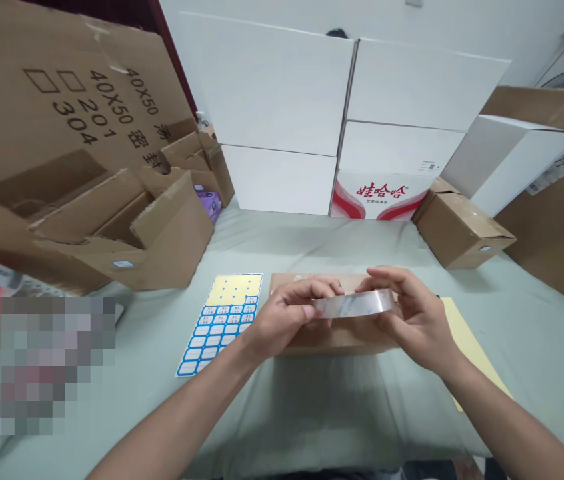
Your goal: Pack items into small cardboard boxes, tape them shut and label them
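Note:
Both of my hands hold a roll of clear tape (357, 304) above a small flat cardboard box (332, 337) on the pale green table (312, 407). My left hand (287, 315) pinches the roll's left edge with thumb and fingers. My right hand (412, 313) wraps its fingers round the roll's right side. The box lies partly hidden under my hands.
A label sheet (222, 320) with blue-bordered stickers lies left of the box; a yellow envelope (467, 340) lies to its right. Open cardboard boxes (127, 233) crowd the left, a taped brown box (462, 227) sits right, white cartons (342, 120) are stacked behind. A pixelated patch covers the lower left.

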Motion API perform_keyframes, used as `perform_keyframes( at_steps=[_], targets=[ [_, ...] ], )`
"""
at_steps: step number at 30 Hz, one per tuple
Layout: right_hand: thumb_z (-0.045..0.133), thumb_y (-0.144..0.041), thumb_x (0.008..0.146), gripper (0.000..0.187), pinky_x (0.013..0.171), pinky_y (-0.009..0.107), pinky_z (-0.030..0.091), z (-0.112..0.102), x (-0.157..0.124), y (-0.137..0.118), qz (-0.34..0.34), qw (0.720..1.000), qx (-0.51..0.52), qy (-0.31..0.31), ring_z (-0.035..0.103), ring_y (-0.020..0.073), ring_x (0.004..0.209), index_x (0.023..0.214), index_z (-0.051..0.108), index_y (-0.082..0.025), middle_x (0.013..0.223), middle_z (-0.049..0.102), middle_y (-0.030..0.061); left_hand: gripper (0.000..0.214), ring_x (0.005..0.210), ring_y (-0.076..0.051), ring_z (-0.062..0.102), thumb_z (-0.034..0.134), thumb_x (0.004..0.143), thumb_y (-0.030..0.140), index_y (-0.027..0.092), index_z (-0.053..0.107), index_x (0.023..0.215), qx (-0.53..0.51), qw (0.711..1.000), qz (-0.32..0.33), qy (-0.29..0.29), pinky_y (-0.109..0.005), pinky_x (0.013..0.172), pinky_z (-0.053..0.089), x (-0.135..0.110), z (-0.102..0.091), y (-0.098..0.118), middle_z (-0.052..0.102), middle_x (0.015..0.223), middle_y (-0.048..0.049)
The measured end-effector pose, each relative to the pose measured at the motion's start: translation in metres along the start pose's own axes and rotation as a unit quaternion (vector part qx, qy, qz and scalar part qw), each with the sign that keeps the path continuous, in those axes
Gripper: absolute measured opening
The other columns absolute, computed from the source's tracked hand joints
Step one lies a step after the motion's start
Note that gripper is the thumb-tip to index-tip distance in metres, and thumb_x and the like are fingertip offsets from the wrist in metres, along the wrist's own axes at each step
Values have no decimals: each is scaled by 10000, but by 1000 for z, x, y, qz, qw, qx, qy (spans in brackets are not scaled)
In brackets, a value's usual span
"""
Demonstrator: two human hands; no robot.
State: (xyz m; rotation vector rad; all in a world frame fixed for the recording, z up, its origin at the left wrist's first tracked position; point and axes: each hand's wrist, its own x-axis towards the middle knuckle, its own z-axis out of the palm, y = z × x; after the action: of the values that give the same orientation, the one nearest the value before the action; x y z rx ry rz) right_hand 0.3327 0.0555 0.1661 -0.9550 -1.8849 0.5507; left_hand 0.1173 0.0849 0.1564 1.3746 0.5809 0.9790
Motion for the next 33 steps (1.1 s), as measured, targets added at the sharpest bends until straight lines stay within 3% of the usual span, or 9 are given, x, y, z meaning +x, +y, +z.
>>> perform_keyframes(
  at_steps=[2, 4, 11, 17, 21, 24, 29, 33],
  targets=[
    [573, -245, 914, 226, 751, 298, 539, -2, -3, 6, 48, 999, 4, -11, 675, 201, 957, 1136, 617, -252, 1052, 697, 55, 201, 1000, -293, 608, 653, 696, 401, 212, 624, 636, 8, 1000, -2, 8, -434, 829, 522, 0, 0, 0, 673, 881, -96],
    [559, -245, 922, 163, 780, 297, 533, -4, -3, 10, 48, 999, -21, -15, 673, 201, 972, 1056, 651, -246, 1027, 710, 44, 209, 1036, -305, 606, 635, 721, 419, 221, 632, 653, 22, 1000, 10, -14, -467, 901, 501, 0, -1, -1, 675, 797, -90],
    [557, -163, 927, 333, 729, 294, 484, -16, 0, 5, -50, 995, -87, -7, 617, 168, 857, 1230, 604, -293, 961, 673, 21, 237, 1127, -287, 580, 577, 821, 432, 239, 667, 715, 71, 996, 40, -47, -484, 1058, 385, -1, 0, -3, 697, 746, -67],
    [603, -114, 893, 403, 646, 292, 441, -26, 0, -7, -95, 988, -118, 16, 565, 171, 782, 1242, 596, -316, 899, 646, 26, 206, 1134, -281, 603, 538, 821, 357, 234, 703, 826, 75, 996, 27, -34, -520, 1186, 172, -1, -1, -5, 730, 1033, -58],
    [612, -163, 897, 302, 501, 254, 376, -30, 1, -13, -89, 980, -176, 15, 529, 143, 645, 1169, 637, -290, 783, 625, 13, 277, 1078, -255, 624, 497, 883, 405, 209, 655, 1000, 16, 999, 33, 24, -457, 1031, 419, -2, 2, -9, 704, 1069, -84],
    [605, -231, 915, 234, 520, 245, 425, -31, 2, -13, -53, 981, -184, 4, 581, 127, 627, 1138, 663, -274, 863, 694, 20, 218, 979, -213, 651, 555, 892, 340, 197, 605, 1049, 42, 995, 71, 51, -386, 912, 502, -3, 8, -9, 709, 974, -74],
    [562, -413, 935, 272, 475, 246, 453, -34, 9, -11, 124, 984, -117, -51, 557, 104, 482, 1069, 718, -235, 815, 731, 17, 190, 951, -163, 684, 581, 862, 175, 207, 676, 1024, 203, 965, 149, 71, -467, 1198, 272, -8, 13, -6, 753, 1017, -31],
    [559, -484, 913, 332, 518, 248, 459, -35, 17, -11, 180, 976, -107, -68, 610, 151, 604, 981, 747, -219, 704, 687, 13, 130, 885, -155, 693, 617, 860, 202, 211, 699, 961, 228, 951, 182, 102, -444, 1156, 351, -7, 13, -9, 766, 949, -17]
  ],
)
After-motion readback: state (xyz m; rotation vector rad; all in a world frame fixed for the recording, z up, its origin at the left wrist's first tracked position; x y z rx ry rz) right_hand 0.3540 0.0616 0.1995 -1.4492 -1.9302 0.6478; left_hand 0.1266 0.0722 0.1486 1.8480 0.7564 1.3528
